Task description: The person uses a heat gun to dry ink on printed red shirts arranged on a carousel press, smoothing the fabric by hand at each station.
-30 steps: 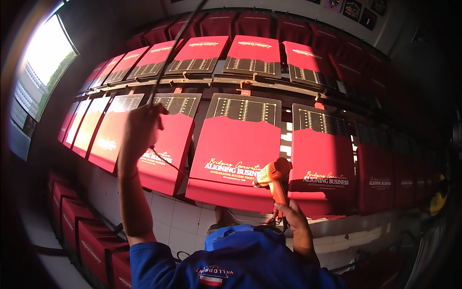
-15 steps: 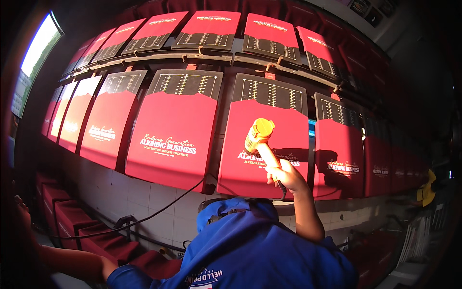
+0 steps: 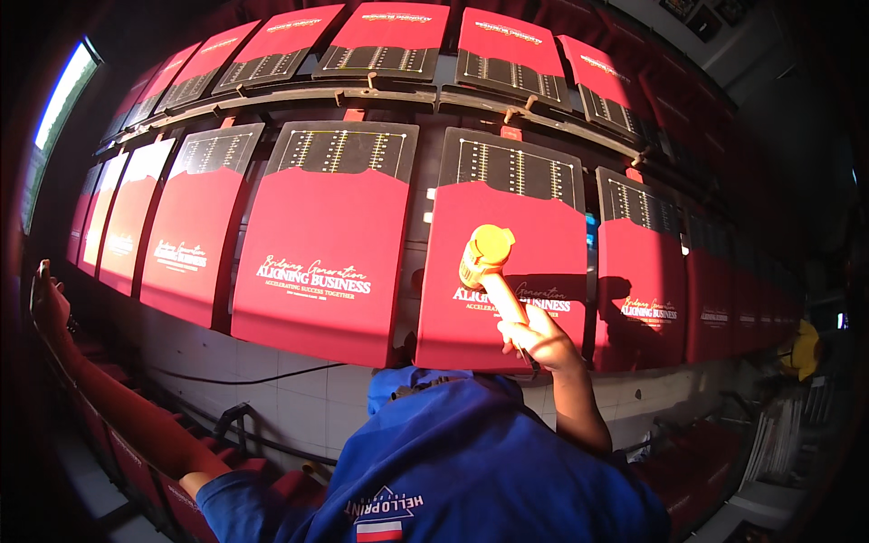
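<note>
Right fingers (image 3: 514, 336) grasp a sunlit, round-headed, yellow-orange heat gun (image 3: 486, 257); whether left fingers (image 3: 43, 279) clench, I cannot tell.

one heat gun (image 3: 490, 261), two hands (image 3: 543, 339), one blue shirt (image 3: 453, 462), over ten red shirts (image 3: 317, 222)

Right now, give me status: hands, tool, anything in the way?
Right hand: grip closed on orange heat gun, over red cloth. Left hand far left, hold unclear. Orange heat gun hides some lettering.

plastic heat gun (image 3: 489, 264), matt red cloth (image 3: 321, 222)
</note>
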